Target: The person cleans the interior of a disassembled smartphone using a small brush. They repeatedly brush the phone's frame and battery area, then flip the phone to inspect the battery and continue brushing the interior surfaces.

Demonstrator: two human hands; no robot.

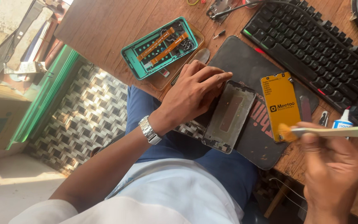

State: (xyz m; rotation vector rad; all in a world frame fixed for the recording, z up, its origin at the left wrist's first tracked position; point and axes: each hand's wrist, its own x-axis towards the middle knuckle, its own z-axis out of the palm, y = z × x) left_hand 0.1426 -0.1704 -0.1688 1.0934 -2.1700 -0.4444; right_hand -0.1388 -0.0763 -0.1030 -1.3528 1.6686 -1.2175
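Frame (pixel 230 116) overhangs the desk edge above your lap, so if your left hand (pixel 195 93) eases off, I judge it could tip and drop. That hand lies flat and spread, fingertips pressing the frame's upper left corner, grasping nothing. Your right hand (pixel 332 170), nearest you, is closed around a brush (pixel 332 132) whose bristles touch the yellow screen (pixel 280 103) just right of the frame; a hard sweep could slide it. Beyond your left hand sits a teal phone back (pixel 159 47).
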